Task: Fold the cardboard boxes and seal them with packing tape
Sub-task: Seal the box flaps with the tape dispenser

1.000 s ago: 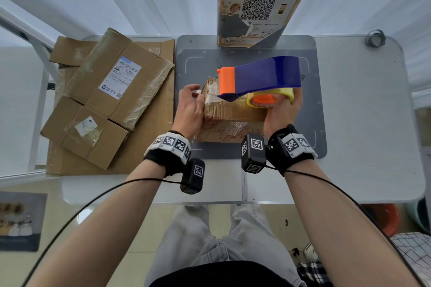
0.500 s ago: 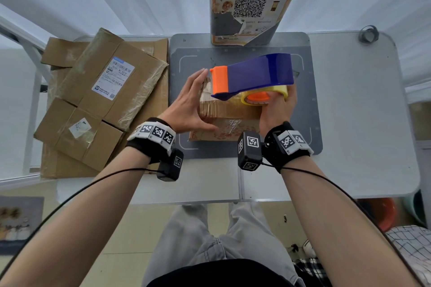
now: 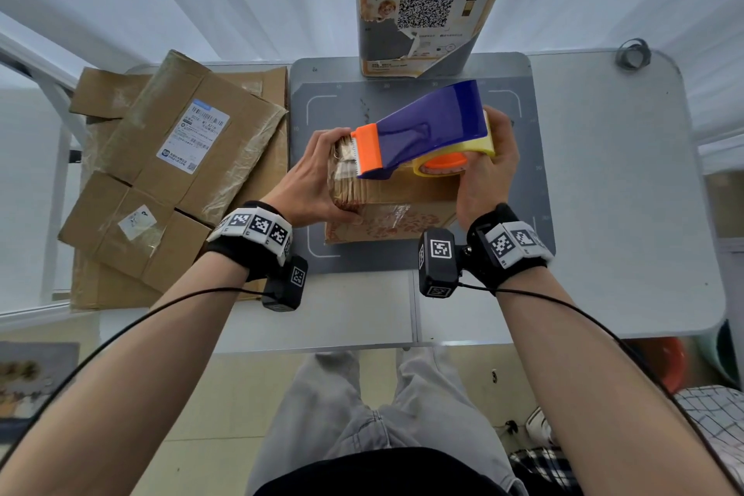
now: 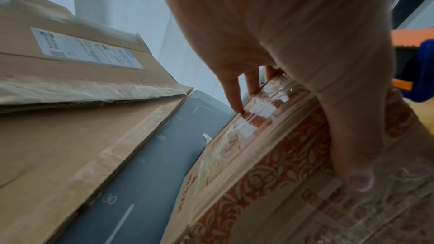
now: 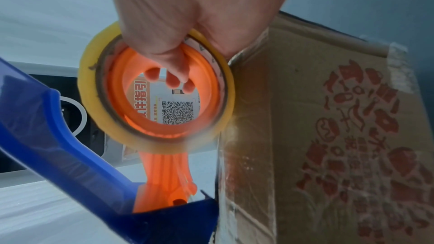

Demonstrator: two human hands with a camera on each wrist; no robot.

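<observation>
On the worktop's grey mat the box stands folded, left hand curled around its end, right hand clasping the tape dispenser over its top; sealing seems underway, with flat cartons left

Bare forearms, no sleeves. Black wrist straps with white blocks carrying black square markers. Small black camera box under each wrist, thin black cable trailing back. Grey trousers, black top.
</observation>
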